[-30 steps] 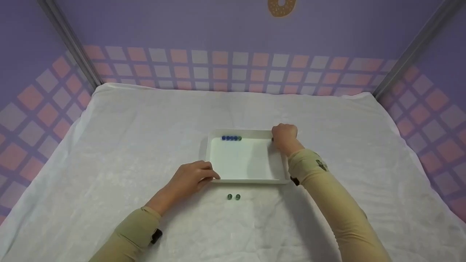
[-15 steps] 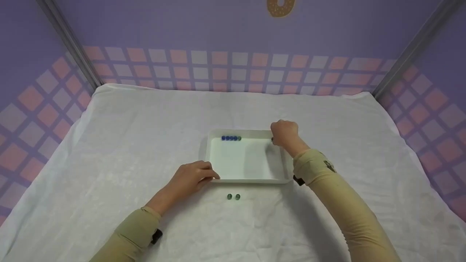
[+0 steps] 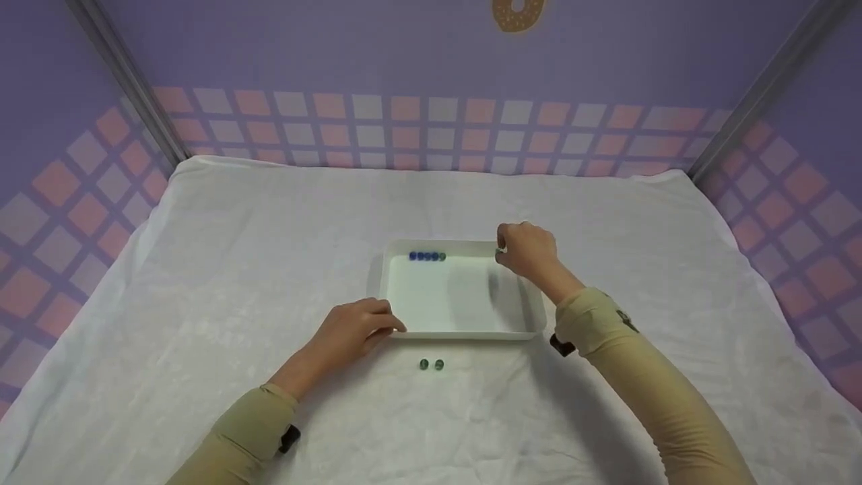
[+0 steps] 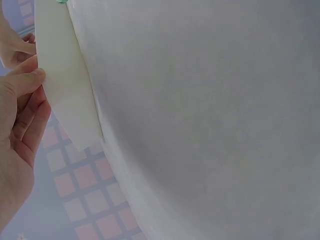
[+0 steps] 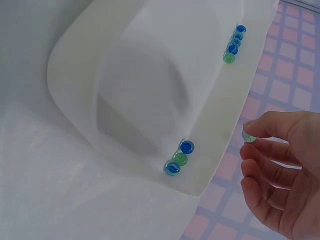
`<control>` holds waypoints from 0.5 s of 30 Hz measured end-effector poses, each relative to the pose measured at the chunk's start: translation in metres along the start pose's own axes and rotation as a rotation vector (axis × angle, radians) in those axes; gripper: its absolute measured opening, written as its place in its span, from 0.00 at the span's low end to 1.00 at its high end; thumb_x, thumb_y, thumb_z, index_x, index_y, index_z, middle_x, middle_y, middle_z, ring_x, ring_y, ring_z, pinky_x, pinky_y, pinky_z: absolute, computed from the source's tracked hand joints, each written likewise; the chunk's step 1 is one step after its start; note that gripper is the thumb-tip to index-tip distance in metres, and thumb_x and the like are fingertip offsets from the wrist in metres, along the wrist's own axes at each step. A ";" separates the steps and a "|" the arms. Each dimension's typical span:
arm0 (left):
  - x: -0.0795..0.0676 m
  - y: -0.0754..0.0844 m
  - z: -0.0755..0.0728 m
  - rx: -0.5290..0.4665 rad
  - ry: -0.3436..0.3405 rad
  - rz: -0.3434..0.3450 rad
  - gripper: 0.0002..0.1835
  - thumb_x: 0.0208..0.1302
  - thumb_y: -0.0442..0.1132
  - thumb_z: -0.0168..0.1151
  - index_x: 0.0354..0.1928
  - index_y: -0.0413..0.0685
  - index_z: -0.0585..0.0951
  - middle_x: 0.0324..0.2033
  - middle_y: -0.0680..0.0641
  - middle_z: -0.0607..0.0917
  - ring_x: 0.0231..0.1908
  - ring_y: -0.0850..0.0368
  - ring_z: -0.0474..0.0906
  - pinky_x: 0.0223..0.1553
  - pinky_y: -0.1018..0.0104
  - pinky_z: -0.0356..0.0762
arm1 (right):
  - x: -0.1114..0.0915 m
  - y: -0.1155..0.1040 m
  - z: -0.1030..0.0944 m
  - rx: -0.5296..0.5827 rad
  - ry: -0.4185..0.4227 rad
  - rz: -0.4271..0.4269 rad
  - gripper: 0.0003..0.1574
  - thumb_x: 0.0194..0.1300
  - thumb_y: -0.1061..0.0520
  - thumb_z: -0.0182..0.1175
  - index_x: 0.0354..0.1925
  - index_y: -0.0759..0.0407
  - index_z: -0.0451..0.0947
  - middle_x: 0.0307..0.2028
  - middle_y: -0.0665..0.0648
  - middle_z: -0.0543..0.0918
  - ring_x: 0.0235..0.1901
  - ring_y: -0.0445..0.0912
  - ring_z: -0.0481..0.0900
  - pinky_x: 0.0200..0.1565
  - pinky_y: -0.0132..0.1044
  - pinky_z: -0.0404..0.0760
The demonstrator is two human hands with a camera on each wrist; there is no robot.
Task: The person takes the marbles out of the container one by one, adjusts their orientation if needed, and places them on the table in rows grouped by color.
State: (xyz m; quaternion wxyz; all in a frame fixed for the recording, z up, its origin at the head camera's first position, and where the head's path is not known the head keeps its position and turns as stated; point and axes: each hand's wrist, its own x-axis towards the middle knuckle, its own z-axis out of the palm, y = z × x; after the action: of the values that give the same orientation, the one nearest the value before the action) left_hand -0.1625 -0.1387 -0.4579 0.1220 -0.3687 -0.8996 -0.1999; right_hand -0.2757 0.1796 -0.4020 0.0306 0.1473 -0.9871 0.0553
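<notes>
My right hand (image 3: 531, 250) pinches a clear green marble (image 5: 248, 136) between thumb and index finger, over the far right part of a white tray (image 3: 465, 335). In the right wrist view, a blue marble (image 5: 187, 146), a green marble (image 5: 180, 159) and a blue-swirled marble (image 5: 172, 168) lie in line inside the tray corner. Along the far wall runs a row of several blue marbles (image 3: 421, 256), ending in a green marble (image 3: 442, 256). With thumb and fingers, my left hand (image 3: 357, 327) grips the tray rim at the near left corner.
Two green marbles, a left one (image 3: 423, 364) and a right one (image 3: 439, 364), lie on the white cloth (image 3: 269, 256) just in front of the tray. Purple walls with pink and white squares (image 3: 407, 135) enclose the back and sides.
My right hand has turned and its wrist has swung to the right, so the pinched green marble now shows. The left hand and tray stay where they were.
</notes>
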 end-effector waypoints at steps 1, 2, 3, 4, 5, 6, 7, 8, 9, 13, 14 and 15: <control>0.000 0.000 0.000 0.000 0.001 -0.002 0.09 0.64 0.34 0.66 0.38 0.59 0.89 0.31 0.55 0.83 0.32 0.62 0.78 0.31 0.69 0.75 | -0.001 0.000 0.000 0.013 0.020 -0.009 0.10 0.62 0.53 0.65 0.38 0.58 0.82 0.35 0.62 0.86 0.33 0.56 0.83 0.31 0.51 0.81; 0.000 0.000 0.000 0.000 0.002 -0.003 0.09 0.64 0.34 0.66 0.38 0.59 0.89 0.31 0.55 0.83 0.32 0.62 0.78 0.31 0.69 0.75 | -0.003 -0.001 0.000 0.026 0.038 -0.015 0.09 0.62 0.53 0.65 0.37 0.58 0.82 0.34 0.61 0.87 0.32 0.56 0.83 0.30 0.50 0.80; 0.000 0.000 0.000 0.000 0.005 -0.003 0.09 0.64 0.34 0.66 0.38 0.59 0.89 0.31 0.56 0.83 0.32 0.62 0.78 0.32 0.69 0.75 | -0.004 -0.001 0.000 0.040 0.058 -0.020 0.09 0.62 0.54 0.65 0.37 0.58 0.82 0.33 0.61 0.87 0.30 0.55 0.82 0.29 0.50 0.80; 0.000 0.000 0.000 0.002 0.006 -0.002 0.09 0.64 0.35 0.66 0.38 0.59 0.89 0.31 0.56 0.83 0.32 0.62 0.78 0.31 0.69 0.75 | -0.005 -0.002 -0.001 0.053 0.076 -0.023 0.08 0.62 0.54 0.65 0.37 0.58 0.82 0.32 0.60 0.87 0.29 0.55 0.82 0.28 0.49 0.79; 0.000 0.000 0.000 0.002 0.008 0.000 0.08 0.64 0.35 0.66 0.38 0.59 0.89 0.31 0.56 0.83 0.31 0.62 0.78 0.31 0.69 0.75 | -0.007 -0.003 -0.001 0.068 0.093 -0.025 0.08 0.62 0.54 0.65 0.37 0.58 0.82 0.31 0.59 0.87 0.28 0.54 0.82 0.28 0.48 0.79; 0.000 0.000 0.000 0.002 0.011 0.003 0.09 0.64 0.35 0.66 0.38 0.59 0.89 0.31 0.56 0.83 0.31 0.62 0.78 0.31 0.69 0.75 | -0.008 -0.004 -0.001 0.081 0.107 -0.025 0.08 0.62 0.54 0.65 0.37 0.58 0.82 0.30 0.58 0.87 0.27 0.53 0.82 0.27 0.47 0.78; 0.000 0.000 0.001 0.002 0.015 0.005 0.09 0.64 0.34 0.66 0.37 0.59 0.89 0.30 0.56 0.83 0.31 0.63 0.78 0.31 0.70 0.75 | -0.010 -0.005 -0.001 0.093 0.118 -0.022 0.07 0.63 0.54 0.64 0.37 0.57 0.82 0.29 0.57 0.87 0.26 0.53 0.82 0.26 0.47 0.78; 0.000 0.000 0.001 0.000 0.019 0.009 0.09 0.64 0.34 0.66 0.37 0.59 0.89 0.30 0.56 0.82 0.30 0.63 0.78 0.30 0.70 0.74 | -0.011 -0.006 -0.001 0.103 0.129 -0.019 0.07 0.63 0.54 0.64 0.37 0.57 0.82 0.29 0.57 0.87 0.25 0.52 0.82 0.26 0.46 0.78; 0.000 -0.001 0.001 -0.002 0.023 0.013 0.10 0.64 0.33 0.66 0.37 0.59 0.89 0.30 0.56 0.82 0.30 0.63 0.78 0.30 0.70 0.74 | -0.013 -0.007 -0.001 0.114 0.139 -0.017 0.07 0.63 0.54 0.64 0.37 0.57 0.82 0.28 0.56 0.87 0.25 0.52 0.82 0.26 0.45 0.78; 0.000 -0.002 0.002 -0.007 0.033 0.021 0.10 0.64 0.33 0.65 0.37 0.59 0.89 0.29 0.56 0.82 0.29 0.63 0.77 0.29 0.71 0.73 | -0.020 -0.012 -0.001 0.142 0.174 -0.012 0.08 0.64 0.52 0.65 0.38 0.56 0.82 0.27 0.55 0.87 0.24 0.50 0.83 0.25 0.44 0.78; 0.000 -0.002 0.002 -0.005 0.034 0.022 0.10 0.64 0.33 0.65 0.37 0.59 0.89 0.29 0.56 0.82 0.29 0.63 0.77 0.29 0.71 0.73 | -0.021 -0.013 0.000 0.150 0.184 -0.013 0.09 0.64 0.52 0.65 0.38 0.56 0.82 0.27 0.55 0.87 0.23 0.50 0.82 0.25 0.44 0.78; 0.000 -0.002 0.002 -0.003 0.034 0.021 0.10 0.64 0.33 0.65 0.37 0.59 0.89 0.29 0.56 0.82 0.29 0.63 0.77 0.29 0.71 0.73 | -0.023 -0.014 0.000 0.158 0.192 -0.015 0.09 0.64 0.52 0.65 0.38 0.55 0.82 0.26 0.55 0.87 0.23 0.50 0.82 0.25 0.44 0.78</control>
State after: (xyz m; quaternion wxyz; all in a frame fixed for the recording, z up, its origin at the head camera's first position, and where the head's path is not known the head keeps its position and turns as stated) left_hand -0.1640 -0.1389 -0.4601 0.1388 -0.3747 -0.8932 -0.2062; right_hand -0.2494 0.1727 -0.4019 0.1138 0.1508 -0.9710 0.1463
